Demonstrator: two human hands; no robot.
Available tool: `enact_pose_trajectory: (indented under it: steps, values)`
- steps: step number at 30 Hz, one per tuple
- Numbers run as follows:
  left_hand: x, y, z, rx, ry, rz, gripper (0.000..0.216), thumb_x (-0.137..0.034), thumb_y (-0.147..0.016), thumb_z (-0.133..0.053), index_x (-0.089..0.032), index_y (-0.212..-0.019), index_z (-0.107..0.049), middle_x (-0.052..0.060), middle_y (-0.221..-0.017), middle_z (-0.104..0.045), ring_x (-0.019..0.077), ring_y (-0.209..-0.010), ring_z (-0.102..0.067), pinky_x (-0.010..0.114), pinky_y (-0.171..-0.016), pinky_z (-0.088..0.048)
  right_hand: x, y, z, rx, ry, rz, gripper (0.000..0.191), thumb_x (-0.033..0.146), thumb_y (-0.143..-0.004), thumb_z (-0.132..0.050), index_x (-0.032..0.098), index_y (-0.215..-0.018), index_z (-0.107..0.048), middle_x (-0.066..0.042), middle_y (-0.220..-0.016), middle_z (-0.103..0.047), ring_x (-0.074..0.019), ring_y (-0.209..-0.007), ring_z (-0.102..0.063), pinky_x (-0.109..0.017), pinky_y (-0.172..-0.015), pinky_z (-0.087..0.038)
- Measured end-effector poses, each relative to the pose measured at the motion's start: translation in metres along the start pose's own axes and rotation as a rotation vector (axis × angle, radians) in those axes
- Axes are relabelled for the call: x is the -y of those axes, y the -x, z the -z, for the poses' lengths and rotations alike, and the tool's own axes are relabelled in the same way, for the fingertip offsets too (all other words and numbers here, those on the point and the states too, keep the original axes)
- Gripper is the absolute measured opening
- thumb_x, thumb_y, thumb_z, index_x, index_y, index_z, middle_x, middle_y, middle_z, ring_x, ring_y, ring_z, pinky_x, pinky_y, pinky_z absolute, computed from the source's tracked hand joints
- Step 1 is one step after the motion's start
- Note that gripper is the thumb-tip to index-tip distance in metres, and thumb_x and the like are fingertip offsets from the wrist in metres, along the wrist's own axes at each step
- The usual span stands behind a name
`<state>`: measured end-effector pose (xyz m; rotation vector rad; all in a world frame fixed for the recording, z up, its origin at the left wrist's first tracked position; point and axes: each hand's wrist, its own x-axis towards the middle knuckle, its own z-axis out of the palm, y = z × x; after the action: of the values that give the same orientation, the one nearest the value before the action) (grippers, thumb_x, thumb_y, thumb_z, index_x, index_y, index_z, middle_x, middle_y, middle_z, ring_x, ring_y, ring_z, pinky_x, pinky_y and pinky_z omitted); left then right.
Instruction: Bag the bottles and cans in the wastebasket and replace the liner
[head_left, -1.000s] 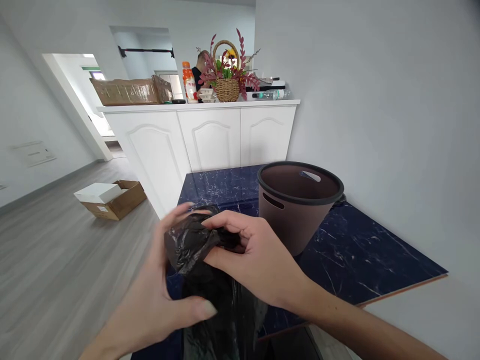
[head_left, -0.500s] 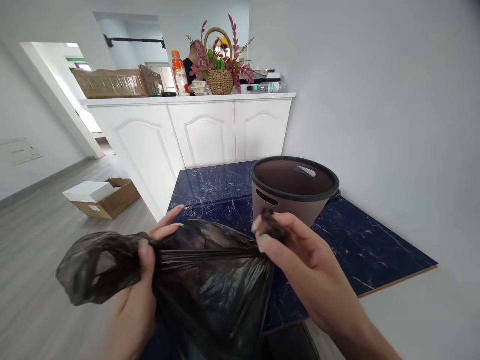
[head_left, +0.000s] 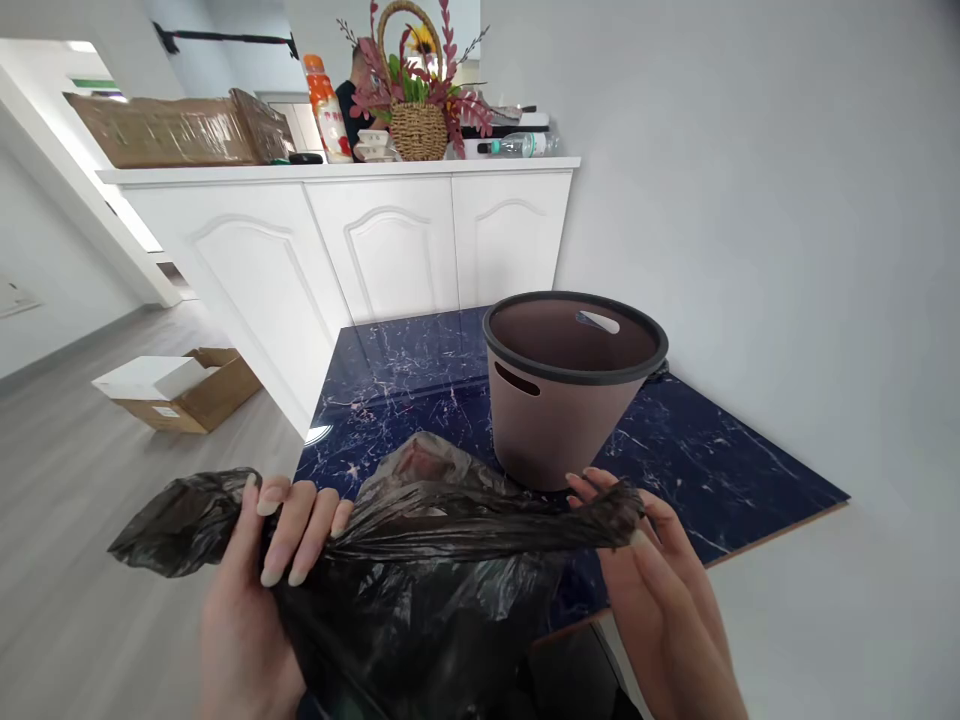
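Note:
A thin black plastic garbage bag (head_left: 450, 560) stretches between my two hands over the near side of the dark blue table. My left hand (head_left: 277, 550) is closed around its gathered left part, and a loose crumpled end sticks out beyond the fingers. On the other side my right hand (head_left: 652, 560) grips the bunched right end between thumb and fingers. The lower part of the bag hangs down toward the bottom of the view. Behind it stands an upright mauve trash can (head_left: 562, 420) with a dark rim and slot handles; no liner shows over its rim.
The blue marble-look table (head_left: 405, 375) meets a white cabinet (head_left: 390, 250). On the cabinet are a cardboard box (head_left: 172, 130), an orange-capped bottle (head_left: 328, 110), a flower basket (head_left: 418, 130) and a clear bottle (head_left: 517, 146). Another open box (head_left: 180, 400) lies on the floor at left. A person (head_left: 349, 100) is partly visible behind.
The gathered bag is pulled out longer and my right hand has moved right and down. My left fingers have wrapped over the bag. The view has tilted down slightly.

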<state>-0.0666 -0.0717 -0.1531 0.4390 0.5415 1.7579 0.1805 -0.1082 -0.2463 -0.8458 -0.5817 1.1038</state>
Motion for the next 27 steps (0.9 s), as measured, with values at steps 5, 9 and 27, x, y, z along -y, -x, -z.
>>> enact_pose_trajectory:
  steps: [5,9,27]
  values:
    - [0.0,0.003,0.002,0.0,0.016,0.016,0.035,-0.02,-0.115,-0.04,-0.02,-0.082,-0.051,-0.008,-0.05,-0.047,0.0054,-0.043,-0.049,0.021,-0.059,-0.058,-0.043,0.018,0.042,0.072,0.003,0.124,0.06,0.056,-0.09,-0.08,0.037,-0.143,-0.061,-0.008,-0.156,-0.061,-0.0351,-0.155,-0.046,-0.065,-0.128,-0.033]
    - [0.0,0.005,0.004,0.023,0.012,0.035,0.03,-0.02,-0.111,-0.055,-0.021,-0.081,-0.05,-0.009,-0.051,-0.049,0.0054,-0.044,-0.05,0.021,-0.054,-0.056,-0.037,0.023,0.031,0.349,0.151,-0.024,0.097,0.066,-0.075,-0.09,0.037,-0.158,-0.049,-0.009,-0.169,-0.047,-0.039,-0.162,-0.032,-0.064,-0.131,-0.027]
    - [-0.006,0.006,0.008,-0.029,-0.124,0.05,0.032,-0.026,-0.098,-0.077,-0.022,-0.077,-0.053,-0.009,-0.05,-0.046,0.0084,-0.051,-0.053,0.025,-0.077,-0.069,0.001,-0.007,-0.048,0.584,-0.094,-0.181,0.046,0.059,-0.109,-0.046,0.03,-0.11,-0.082,-0.008,-0.135,-0.077,-0.0302,-0.158,-0.043,-0.057,-0.128,-0.038]
